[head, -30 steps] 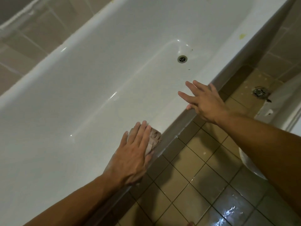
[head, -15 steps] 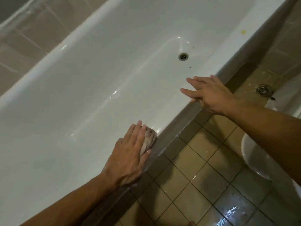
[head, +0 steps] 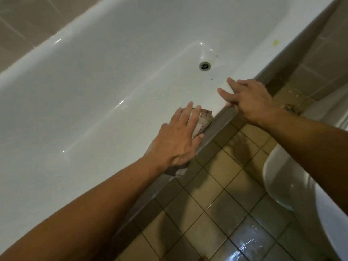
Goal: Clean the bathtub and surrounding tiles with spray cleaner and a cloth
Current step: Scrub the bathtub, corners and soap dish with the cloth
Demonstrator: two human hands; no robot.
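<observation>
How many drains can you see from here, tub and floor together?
2. One drain sits in the bottom of the bathtub, beyond the right hand. A floor drain is partly hidden behind the right wrist. Others may lie out of view.

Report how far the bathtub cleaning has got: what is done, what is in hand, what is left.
Done: the tub interior looks glossy. In hand: the left hand presses the cloth flat on the near rim, with the right hand resting on the rim just ahead. Left: a yellow spot on the rim further along and dark specks near the drain. No spray cleaner is in view.
</observation>
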